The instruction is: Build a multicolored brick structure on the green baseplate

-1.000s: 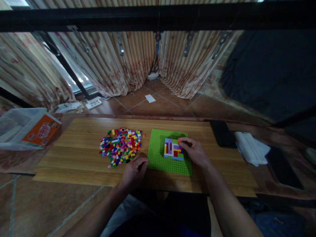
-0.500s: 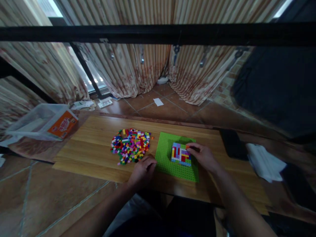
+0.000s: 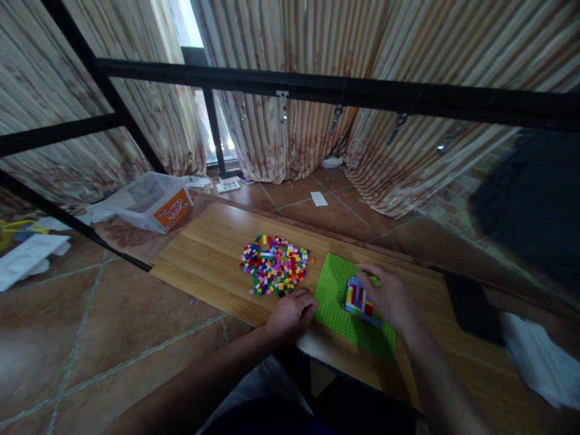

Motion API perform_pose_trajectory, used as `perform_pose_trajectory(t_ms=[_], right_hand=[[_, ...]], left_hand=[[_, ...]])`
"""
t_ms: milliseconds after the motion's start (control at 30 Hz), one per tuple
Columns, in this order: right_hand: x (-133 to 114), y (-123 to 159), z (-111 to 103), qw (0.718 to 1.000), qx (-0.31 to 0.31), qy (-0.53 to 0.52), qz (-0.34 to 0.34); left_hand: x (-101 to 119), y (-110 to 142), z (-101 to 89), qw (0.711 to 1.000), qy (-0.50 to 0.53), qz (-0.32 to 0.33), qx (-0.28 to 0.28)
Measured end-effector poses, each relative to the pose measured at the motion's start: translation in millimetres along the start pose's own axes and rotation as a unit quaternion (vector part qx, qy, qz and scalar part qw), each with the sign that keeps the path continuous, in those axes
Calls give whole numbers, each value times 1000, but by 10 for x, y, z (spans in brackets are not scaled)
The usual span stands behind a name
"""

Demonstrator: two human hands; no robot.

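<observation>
A green baseplate lies on a wooden board. A small multicoloured block of bricks is built on the plate. My right hand rests over the right part of that block, fingers curled down onto it. My left hand lies on the board at the plate's near left corner, fingers curled and touching the plate's edge. A heap of small loose bricks in many colours lies just left of the plate, a little beyond my left hand.
A clear plastic box with an orange label stands at the board's far left. A black metal bar crosses above. A dark flat device and white cloth lie at the right. Striped curtains hang behind; tiled floor lies to the left.
The view has swung left and tilted. My right hand has shifted from the block's top right corner to lie over its right part. My left hand stays at the plate's corner.
</observation>
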State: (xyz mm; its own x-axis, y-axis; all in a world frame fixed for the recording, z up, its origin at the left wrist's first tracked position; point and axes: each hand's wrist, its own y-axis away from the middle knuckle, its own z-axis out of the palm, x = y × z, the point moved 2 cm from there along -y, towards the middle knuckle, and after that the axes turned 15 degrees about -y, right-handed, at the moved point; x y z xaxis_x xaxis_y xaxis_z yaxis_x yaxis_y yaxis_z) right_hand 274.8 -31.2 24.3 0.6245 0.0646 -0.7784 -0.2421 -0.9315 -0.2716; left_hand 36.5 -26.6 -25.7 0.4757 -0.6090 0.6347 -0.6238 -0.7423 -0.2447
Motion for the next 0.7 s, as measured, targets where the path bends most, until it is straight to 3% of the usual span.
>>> perform_pose_trajectory(t_ms=[133,233,333,533,700], right_hand=[[-346,-217,627,991,-105,78,-19],[-401,-328,972,989,-103,110,0],[-382,-374,1153,987,-92,127,20],[-413,-340,1179,988,-79,124,47],[-563,-113,898,996,-22,71,48]], left_hand=[[-9,6,2,1000,1,15,12],[-13,14,1,1000,3,22,20],[-18,18,1,999,8,21,26],[-28,6,-5,999,27,9,22],[-40,0,-13,1000,13,7,8]])
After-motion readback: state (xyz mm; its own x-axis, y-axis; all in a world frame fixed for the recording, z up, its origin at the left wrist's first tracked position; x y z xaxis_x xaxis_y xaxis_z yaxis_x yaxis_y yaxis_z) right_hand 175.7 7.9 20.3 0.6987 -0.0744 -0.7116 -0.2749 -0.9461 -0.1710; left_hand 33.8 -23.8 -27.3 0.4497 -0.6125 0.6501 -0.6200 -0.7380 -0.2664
